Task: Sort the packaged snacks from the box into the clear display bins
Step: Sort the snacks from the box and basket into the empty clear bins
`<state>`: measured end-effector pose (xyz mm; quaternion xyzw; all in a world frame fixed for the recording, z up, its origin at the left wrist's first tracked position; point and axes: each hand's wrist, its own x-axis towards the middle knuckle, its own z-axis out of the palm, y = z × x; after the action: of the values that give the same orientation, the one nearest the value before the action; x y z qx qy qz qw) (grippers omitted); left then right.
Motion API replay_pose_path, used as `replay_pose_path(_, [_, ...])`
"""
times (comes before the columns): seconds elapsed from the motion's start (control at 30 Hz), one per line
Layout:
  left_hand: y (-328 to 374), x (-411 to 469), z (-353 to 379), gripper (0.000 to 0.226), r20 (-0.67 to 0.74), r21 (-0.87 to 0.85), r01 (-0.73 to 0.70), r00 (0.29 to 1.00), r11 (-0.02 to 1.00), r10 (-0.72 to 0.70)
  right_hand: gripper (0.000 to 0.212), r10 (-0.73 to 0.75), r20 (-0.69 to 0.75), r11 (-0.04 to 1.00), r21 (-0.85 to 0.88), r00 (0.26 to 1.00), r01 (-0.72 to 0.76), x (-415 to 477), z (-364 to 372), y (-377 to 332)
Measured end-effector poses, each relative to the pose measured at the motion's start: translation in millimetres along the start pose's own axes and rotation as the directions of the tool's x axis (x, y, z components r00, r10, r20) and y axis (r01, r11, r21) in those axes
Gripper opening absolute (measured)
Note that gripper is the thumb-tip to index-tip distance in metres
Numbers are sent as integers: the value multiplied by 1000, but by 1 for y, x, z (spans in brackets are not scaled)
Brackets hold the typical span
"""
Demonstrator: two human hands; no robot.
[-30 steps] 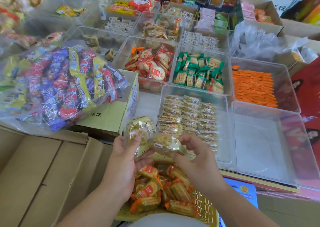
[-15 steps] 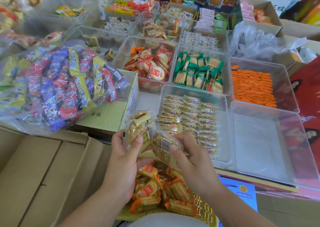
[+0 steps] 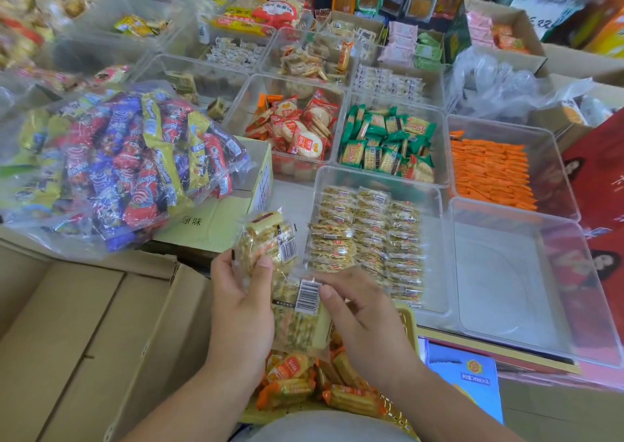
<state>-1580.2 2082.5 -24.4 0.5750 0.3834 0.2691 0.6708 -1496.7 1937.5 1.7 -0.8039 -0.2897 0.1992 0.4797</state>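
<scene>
Just in front of the clear plastic bin [image 3: 377, 173] lined with rows of small biscuit packets, you hold two matching clear-wrapped packets of yellow biscuits. The upper packet [image 3: 265, 239] sits in your left hand [image 3: 241, 303], grip curled round its lower end. The barcoded lower packet [image 3: 300, 323] is pinched in the narrow grip of your right hand [image 3: 364, 316]. Both packets run lengthwise toward the bin, which lies just beyond them and to the right, nearer your right hand.

Characters 原味, printed in grey on the top of a pale yellow cardboard box [image 3: 219, 215]. White barcode stickers, digits too small to read, on two clear-wrapped biscuit packets [image 3: 297, 323]. Round emblem with illegible lettering on a blue flat carton [image 3: 469, 384].
</scene>
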Motion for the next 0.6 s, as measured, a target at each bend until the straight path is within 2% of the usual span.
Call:
replay_pose_path(0.07, [0,-1,1,52,-21,53,-41,999,998,42,24,0,-37,1000,15,999,1,0,0,-1])
replay_pose_path(0.17, [3,2,-1,55,-38,102,-86,995,991,91,5,112,1,983,146,994,-111,4,-6,-4])
replay_pose_path(0.33, [9,7,-6,57,31,147,-149,989,978,146,5,174,301,952,194,938,-238,15,-37,-2])
replay_pose_path(0.4, [12,4,-7,52,85,168,-176,983,970,163,11,161,391,937,229,906,-265,15,-47,-1])
replay_pose_path(0.5, [14,0,-7,46,143,188,-201,974,961,176,21,136,493,908,285,859,-307,19,-56,0])
replay_pose_path(0.6, [15,-1,-5,45,155,173,-208,971,963,182,15,164,498,893,293,852,-343,21,-56,-1])
